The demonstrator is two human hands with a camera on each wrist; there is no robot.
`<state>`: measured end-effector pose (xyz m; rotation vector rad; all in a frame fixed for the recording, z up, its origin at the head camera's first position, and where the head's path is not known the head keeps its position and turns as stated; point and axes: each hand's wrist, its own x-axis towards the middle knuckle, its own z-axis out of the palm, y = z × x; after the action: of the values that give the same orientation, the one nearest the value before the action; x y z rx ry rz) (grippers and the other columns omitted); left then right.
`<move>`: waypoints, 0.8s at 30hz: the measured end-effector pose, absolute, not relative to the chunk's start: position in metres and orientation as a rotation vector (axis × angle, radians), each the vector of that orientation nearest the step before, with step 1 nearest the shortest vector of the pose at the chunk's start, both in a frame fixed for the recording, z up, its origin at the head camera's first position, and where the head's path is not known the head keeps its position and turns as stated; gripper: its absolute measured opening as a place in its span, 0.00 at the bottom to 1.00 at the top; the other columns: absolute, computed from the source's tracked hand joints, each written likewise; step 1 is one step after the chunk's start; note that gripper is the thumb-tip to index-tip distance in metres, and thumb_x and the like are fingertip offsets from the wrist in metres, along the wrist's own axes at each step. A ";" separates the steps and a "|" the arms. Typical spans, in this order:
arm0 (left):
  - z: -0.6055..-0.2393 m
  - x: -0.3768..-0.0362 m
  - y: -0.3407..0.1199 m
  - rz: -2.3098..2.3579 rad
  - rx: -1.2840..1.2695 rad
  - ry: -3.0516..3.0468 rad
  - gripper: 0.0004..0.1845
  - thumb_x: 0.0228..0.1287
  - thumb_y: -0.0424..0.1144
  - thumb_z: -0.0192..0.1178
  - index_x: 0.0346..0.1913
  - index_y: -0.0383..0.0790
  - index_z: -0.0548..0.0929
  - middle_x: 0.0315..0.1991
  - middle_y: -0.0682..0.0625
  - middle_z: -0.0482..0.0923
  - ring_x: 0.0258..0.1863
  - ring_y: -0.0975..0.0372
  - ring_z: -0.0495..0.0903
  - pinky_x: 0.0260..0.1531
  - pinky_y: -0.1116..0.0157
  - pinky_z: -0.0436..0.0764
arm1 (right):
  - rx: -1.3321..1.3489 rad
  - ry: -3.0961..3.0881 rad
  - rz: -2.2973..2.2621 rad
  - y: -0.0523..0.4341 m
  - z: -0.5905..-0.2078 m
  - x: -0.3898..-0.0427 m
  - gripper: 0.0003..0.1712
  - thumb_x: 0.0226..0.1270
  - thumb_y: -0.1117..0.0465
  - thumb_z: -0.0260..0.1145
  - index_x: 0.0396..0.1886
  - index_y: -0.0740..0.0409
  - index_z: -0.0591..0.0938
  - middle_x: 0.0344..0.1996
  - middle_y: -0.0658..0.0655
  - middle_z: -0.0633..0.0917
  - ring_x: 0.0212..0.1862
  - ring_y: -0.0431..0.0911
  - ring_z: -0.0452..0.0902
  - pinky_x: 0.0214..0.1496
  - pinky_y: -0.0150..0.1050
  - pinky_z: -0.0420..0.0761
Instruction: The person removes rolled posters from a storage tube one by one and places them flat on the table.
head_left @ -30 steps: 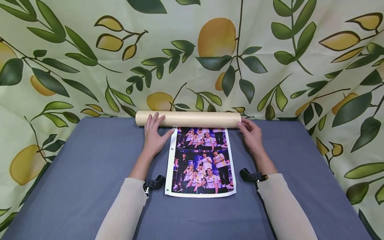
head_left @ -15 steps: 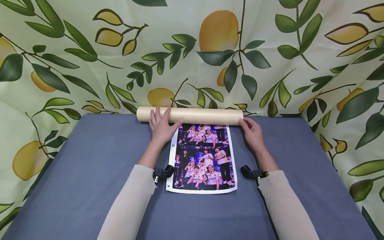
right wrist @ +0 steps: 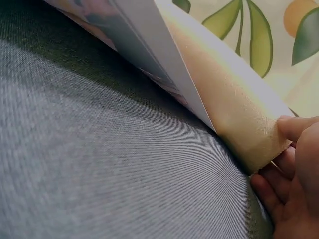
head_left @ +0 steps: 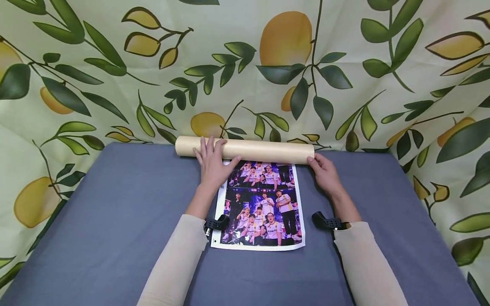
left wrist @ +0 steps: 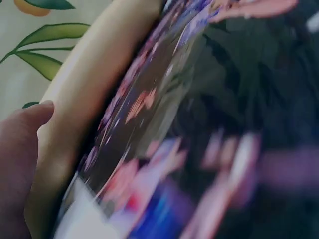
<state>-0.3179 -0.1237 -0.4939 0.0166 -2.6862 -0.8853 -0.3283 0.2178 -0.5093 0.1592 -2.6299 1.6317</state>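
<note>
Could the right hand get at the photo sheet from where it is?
Probably yes: in the head view, only cloth shows between the right hand and the right edge of the sheet. It would likely have to release the tube first.

Left hand [head_left: 214,170]: I find it shifted rightward along the cream tube [head_left: 264,151], farther in from the tube's left end than before. Black left wrist camera [head_left: 219,223]: now overlapping the printed sheet [head_left: 264,216], formerly just beside it.

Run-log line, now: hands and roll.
left hand: on cream roll | right hand: grips roll's right end | printed sheet: in front of roll
</note>
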 end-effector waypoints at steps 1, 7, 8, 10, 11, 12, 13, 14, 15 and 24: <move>-0.495 -0.317 -0.124 -0.893 0.001 -2.681 0.37 0.64 0.62 0.64 0.71 0.50 0.69 0.82 0.44 0.49 0.83 0.45 0.31 0.77 0.39 0.25 | 0.163 -2.623 1.642 0.217 -0.510 -0.328 0.27 0.82 0.52 0.52 0.62 0.71 0.77 0.52 0.70 0.82 0.43 0.38 0.71 0.47 0.25 0.68; -0.500 -0.315 -0.128 -0.849 -0.003 -2.667 0.32 0.72 0.57 0.58 0.75 0.55 0.68 0.81 0.48 0.54 0.83 0.47 0.35 0.77 0.37 0.28 | 0.164 -2.608 1.683 0.214 -0.509 -0.327 0.25 0.81 0.53 0.53 0.59 0.71 0.78 0.48 0.71 0.84 0.36 0.38 0.72 0.39 0.26 0.70; -0.500 -0.315 -0.129 -0.840 -0.004 -2.670 0.31 0.72 0.57 0.57 0.75 0.56 0.68 0.80 0.48 0.54 0.83 0.47 0.36 0.77 0.37 0.28 | 0.156 -2.607 1.685 0.214 -0.509 -0.327 0.24 0.81 0.53 0.54 0.58 0.72 0.79 0.46 0.72 0.84 0.34 0.38 0.72 0.37 0.27 0.70; -0.500 -0.315 -0.129 -0.828 -0.008 -2.677 0.31 0.73 0.57 0.57 0.74 0.56 0.68 0.80 0.48 0.54 0.83 0.46 0.36 0.77 0.37 0.28 | 0.133 -2.599 1.699 0.214 -0.509 -0.328 0.22 0.80 0.55 0.56 0.54 0.72 0.79 0.42 0.71 0.85 0.30 0.37 0.71 0.33 0.28 0.69; -0.500 -0.315 -0.130 -0.822 -0.005 -2.682 0.31 0.73 0.57 0.57 0.74 0.56 0.67 0.80 0.48 0.54 0.83 0.47 0.36 0.77 0.37 0.28 | 0.115 -2.593 1.712 0.214 -0.509 -0.330 0.20 0.80 0.56 0.57 0.53 0.72 0.79 0.40 0.69 0.86 0.29 0.37 0.72 0.32 0.29 0.69; -0.500 -0.315 -0.130 -0.817 0.000 -2.688 0.31 0.73 0.57 0.57 0.74 0.56 0.67 0.80 0.48 0.53 0.83 0.47 0.36 0.77 0.37 0.28 | 0.099 -2.583 1.728 0.214 -0.510 -0.330 0.19 0.79 0.57 0.58 0.51 0.72 0.79 0.39 0.67 0.87 0.29 0.37 0.72 0.32 0.29 0.69; -0.500 -0.315 -0.130 -0.810 0.003 -2.691 0.31 0.73 0.57 0.56 0.74 0.57 0.67 0.80 0.48 0.53 0.83 0.47 0.36 0.77 0.37 0.29 | 0.079 -2.574 1.742 0.215 -0.510 -0.331 0.18 0.78 0.58 0.58 0.50 0.72 0.79 0.36 0.64 0.87 0.28 0.37 0.71 0.31 0.29 0.69; -0.500 -0.315 -0.130 -0.807 0.006 -2.695 0.31 0.73 0.58 0.56 0.74 0.57 0.67 0.80 0.48 0.53 0.83 0.47 0.36 0.77 0.37 0.29 | 0.054 -2.568 1.753 0.215 -0.510 -0.332 0.17 0.78 0.59 0.58 0.49 0.72 0.79 0.34 0.59 0.86 0.29 0.36 0.71 0.32 0.29 0.69; -0.500 -0.315 -0.130 -0.804 0.008 -2.698 0.31 0.73 0.58 0.56 0.75 0.57 0.67 0.80 0.48 0.53 0.83 0.47 0.36 0.77 0.37 0.29 | 0.037 -2.549 1.779 0.215 -0.509 -0.332 0.17 0.79 0.59 0.57 0.48 0.73 0.78 0.33 0.53 0.86 0.31 0.35 0.72 0.35 0.28 0.70; -0.502 -0.317 -0.124 -0.754 -0.004 -2.721 0.30 0.74 0.58 0.54 0.75 0.58 0.65 0.81 0.48 0.52 0.83 0.47 0.36 0.77 0.37 0.30 | 0.043 -2.515 1.805 0.224 -0.507 -0.325 0.22 0.78 0.57 0.59 0.55 0.74 0.79 0.33 0.38 0.84 0.36 0.33 0.74 0.40 0.25 0.72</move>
<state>-0.3169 -0.1241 -0.5020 -0.0035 -2.7212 -0.7535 -0.3252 0.2239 -0.5073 0.0427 -2.5151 1.8051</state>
